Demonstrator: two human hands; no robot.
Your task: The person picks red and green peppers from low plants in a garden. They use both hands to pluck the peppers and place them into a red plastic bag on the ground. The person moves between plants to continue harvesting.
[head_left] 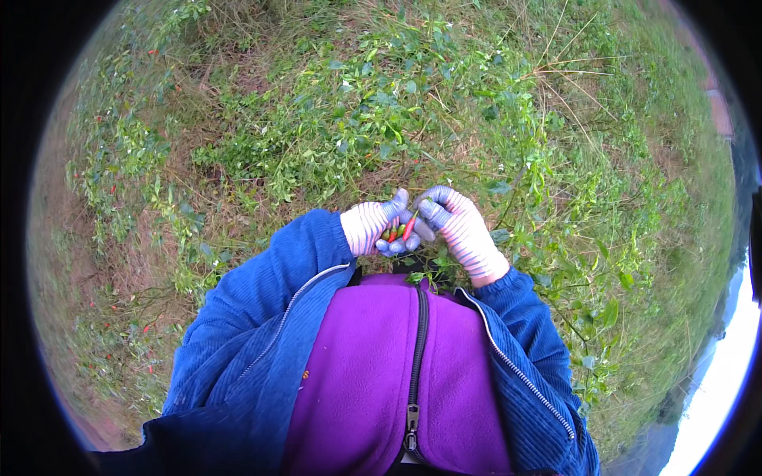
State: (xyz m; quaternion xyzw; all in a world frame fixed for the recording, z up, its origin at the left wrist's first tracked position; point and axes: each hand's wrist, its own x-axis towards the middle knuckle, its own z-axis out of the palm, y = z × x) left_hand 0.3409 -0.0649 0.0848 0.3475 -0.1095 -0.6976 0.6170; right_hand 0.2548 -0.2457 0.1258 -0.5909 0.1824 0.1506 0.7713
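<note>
My left hand (368,224), in a striped glove with grey-coated fingers, is cupped palm up in front of my chest. Several small red and green chili peppers (391,234) lie in its curled fingers. Close against it, my right hand (460,226) wears a matching glove. Its thumb and forefinger are pinched on the upper end of a red chili pepper (409,228), which hangs over the left palm. The rest of the right fingers are partly hidden behind the hands.
Low green chili plants (365,119) grow among grass ahead of me. Red peppers (145,328) dot the plants on the left. Leafy stems (607,313) stand close to my right arm, and dry stalks (567,71) spread at the far right.
</note>
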